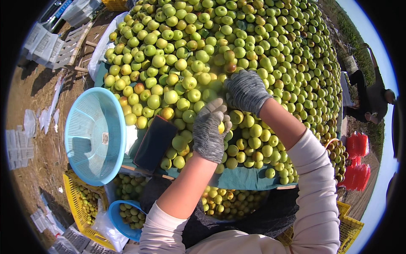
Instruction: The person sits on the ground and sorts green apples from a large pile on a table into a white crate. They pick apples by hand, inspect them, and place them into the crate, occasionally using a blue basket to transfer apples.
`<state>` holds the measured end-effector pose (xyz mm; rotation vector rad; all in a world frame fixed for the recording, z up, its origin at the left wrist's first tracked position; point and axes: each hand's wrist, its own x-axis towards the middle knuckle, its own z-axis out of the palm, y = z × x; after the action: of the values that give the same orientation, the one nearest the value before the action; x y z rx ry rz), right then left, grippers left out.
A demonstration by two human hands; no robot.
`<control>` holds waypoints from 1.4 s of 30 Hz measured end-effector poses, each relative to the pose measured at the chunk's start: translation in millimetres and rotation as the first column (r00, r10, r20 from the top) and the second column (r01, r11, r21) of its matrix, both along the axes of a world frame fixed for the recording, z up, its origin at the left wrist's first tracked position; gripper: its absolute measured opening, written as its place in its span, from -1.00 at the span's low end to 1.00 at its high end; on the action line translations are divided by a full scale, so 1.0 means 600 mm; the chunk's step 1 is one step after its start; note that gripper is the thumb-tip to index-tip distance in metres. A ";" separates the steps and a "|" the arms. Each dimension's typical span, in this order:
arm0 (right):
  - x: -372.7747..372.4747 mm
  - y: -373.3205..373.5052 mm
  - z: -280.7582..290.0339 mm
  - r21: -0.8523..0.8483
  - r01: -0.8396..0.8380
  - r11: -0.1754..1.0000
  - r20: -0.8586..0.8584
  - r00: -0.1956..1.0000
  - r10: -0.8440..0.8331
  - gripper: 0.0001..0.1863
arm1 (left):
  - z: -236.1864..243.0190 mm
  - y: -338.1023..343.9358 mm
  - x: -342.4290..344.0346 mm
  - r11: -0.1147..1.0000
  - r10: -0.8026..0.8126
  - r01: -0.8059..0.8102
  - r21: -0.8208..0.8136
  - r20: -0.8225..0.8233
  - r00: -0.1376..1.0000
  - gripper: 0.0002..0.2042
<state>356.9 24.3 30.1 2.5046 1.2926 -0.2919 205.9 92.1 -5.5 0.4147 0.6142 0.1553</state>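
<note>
A large heap of green and yellow round fruit (169, 59), some blushed red, lies on a teal sheet (253, 180). My left hand (209, 129), in a grey knit glove, is curled around a yellow fruit (221, 127) that shows between its fingers. My right hand (247, 91), gloved alike, rests higher on the heap with its fingers bent down among the fruit; what they hold is hidden. A dark flat phone-like object (153, 144) lies left of my left hand, beside an empty light blue perforated basin (76, 122).
Below are yellow crates (67, 180), a blue basket of fruit (114, 216) and a tub of fruit (228, 203). A wooden pallet (72, 46) stands upper left. At right are red mesh bundles (355, 175) and another person (376, 97) in dark clothing.
</note>
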 end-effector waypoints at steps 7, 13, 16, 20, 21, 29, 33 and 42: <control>0.123 -0.051 0.002 0.657 0.321 0.682 -0.037 0.918 -0.395 -0.76 | -0.005 -0.006 -0.009 0.997 -0.065 0.067 0.046 -0.038 0.997 -0.67; 0.151 -0.042 -0.039 0.352 0.298 0.887 -0.031 0.951 -0.307 -0.60 | -0.008 -0.007 -0.007 0.991 -0.105 0.107 0.085 -0.030 0.994 -0.71; 0.104 -0.041 -0.036 0.164 0.322 0.932 -0.039 0.947 -0.320 -0.63 | -0.010 -0.002 -0.012 0.986 -0.149 0.148 0.079 0.008 0.989 -0.72; 0.084 -0.068 -0.006 0.317 0.258 0.913 -0.154 0.963 -0.219 -0.63 | -0.013 -0.006 -0.013 0.977 -0.201 0.199 0.081 0.022 0.979 -0.75; 0.108 -0.071 0.002 0.359 0.339 0.870 -0.239 0.934 -0.265 -0.59 | -0.012 -0.008 -0.014 0.976 -0.204 0.201 0.087 0.023 0.979 -0.76; 0.348 -0.043 -0.033 0.701 0.629 0.336 -0.422 0.746 -0.516 -0.60 | 0.009 -0.011 -0.015 0.963 -0.213 0.220 0.153 -0.062 0.975 -0.71; 0.328 -0.017 -0.045 0.545 0.440 0.713 -0.093 0.877 -0.471 -0.56 | 0.013 -0.011 -0.018 0.953 -0.233 0.238 0.187 -0.050 0.971 -0.71; 0.089 -0.061 0.004 0.706 0.105 0.700 -0.232 0.969 0.089 -0.66 | 0.001 -0.004 -0.003 0.970 -0.233 0.226 0.093 0.069 0.970 -0.55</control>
<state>410.4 -12.3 32.4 3.2012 1.7647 -0.1072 203.9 89.5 -5.1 0.5562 0.4786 -0.0234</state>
